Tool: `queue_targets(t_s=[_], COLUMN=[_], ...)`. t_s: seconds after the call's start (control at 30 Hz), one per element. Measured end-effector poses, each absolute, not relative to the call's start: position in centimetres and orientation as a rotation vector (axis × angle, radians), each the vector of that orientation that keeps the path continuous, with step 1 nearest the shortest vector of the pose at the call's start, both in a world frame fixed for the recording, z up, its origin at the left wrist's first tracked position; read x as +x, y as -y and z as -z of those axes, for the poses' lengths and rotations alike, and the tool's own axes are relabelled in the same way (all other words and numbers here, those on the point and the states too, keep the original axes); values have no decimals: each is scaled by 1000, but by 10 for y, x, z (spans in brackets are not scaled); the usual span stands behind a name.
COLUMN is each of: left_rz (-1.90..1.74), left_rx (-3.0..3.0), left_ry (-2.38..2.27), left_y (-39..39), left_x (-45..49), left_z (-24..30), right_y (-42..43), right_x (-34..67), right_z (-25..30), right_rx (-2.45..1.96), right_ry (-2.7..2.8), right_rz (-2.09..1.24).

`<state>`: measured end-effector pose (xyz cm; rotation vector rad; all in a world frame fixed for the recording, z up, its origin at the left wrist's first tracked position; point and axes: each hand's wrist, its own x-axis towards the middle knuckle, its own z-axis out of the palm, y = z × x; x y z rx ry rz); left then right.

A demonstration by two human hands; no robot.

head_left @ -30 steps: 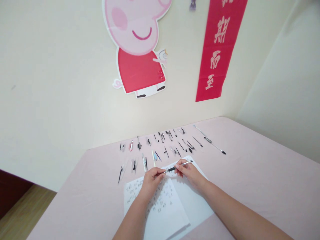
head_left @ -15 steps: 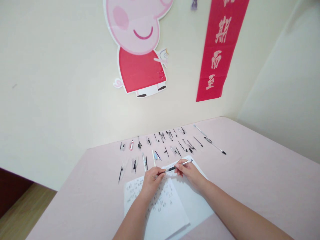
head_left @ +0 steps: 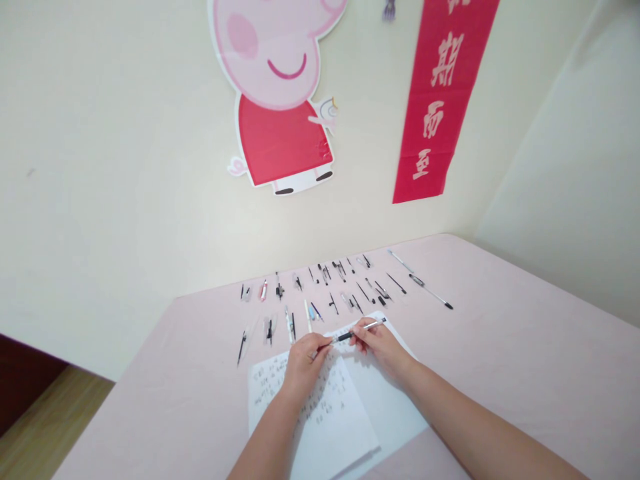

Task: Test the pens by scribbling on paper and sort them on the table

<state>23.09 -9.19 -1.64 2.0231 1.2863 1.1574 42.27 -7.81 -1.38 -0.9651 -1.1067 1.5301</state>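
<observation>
A pen [head_left: 345, 337] with a clear barrel and black grip slants between my two hands, above the top of the paper sheets. My right hand [head_left: 369, 339] is closed around its barrel, with the rear end sticking out past the fingers. My left hand [head_left: 307, 357] pinches at the front end; its fingers hide the tip, and I cannot tell if a cap is there. Under my hands lie white paper sheets [head_left: 345, 440] with rows of handwritten characters on them.
Beyond the paper, several pen parts, refills and caps [head_left: 333, 303] lie in loose rows on the pink tabletop [head_left: 525, 360]. A longer clear pen with a black end [head_left: 435, 295] rests at the right. The wall [head_left: 150, 200] bounds the table's far side.
</observation>
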Motion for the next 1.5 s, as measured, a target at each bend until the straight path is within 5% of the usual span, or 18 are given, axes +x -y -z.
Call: queue_targets(t_s=[0.63, 1.5], left_rz=[-1161, -1346], left_rx=[1817, 1212], left_ry=[-1318, -1245], left_y=[89, 83], left_x=[234, 227], left_z=[20, 24], right_y=[71, 54], right_x=[430, 478], right_z=[14, -3], right_rx=[-917, -1265], right_ry=[997, 1950], right_rz=[-1581, -628])
